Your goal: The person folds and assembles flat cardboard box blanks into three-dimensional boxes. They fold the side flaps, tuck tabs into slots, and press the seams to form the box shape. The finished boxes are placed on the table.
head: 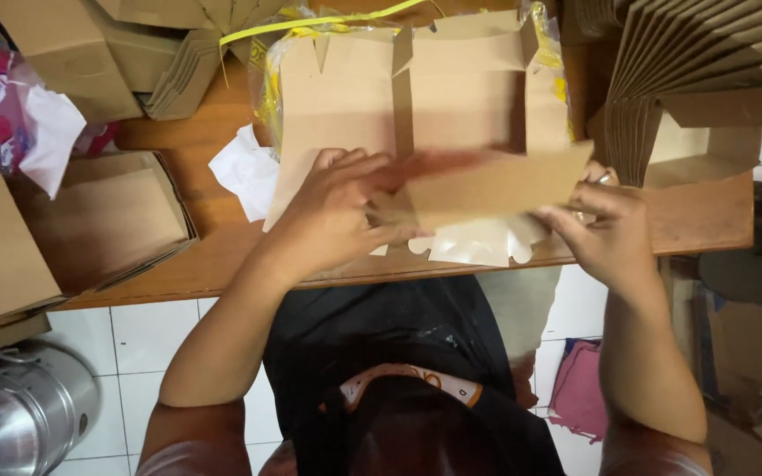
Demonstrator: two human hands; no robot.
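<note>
- The left hand (341,207), in the middle of the frame, lies on a flat cardboard box blank (425,115), fingers close together and pressed onto a folded flap (496,181).
- The right hand (606,234), right of centre, grips the flap's right end, fingers curled over its edge.
- The blank lies on a wooden table (213,256), top centre, partly over a yellow plastic wrapper (266,62).
- White paper (244,172) sits just left of the blank.
- An open cardboard box (108,216) stands at the left.
- A stack of flat cartons (690,62) fills the upper right.
- A metal pot (19,414) stands lower left on the tiled floor (134,344).
</note>
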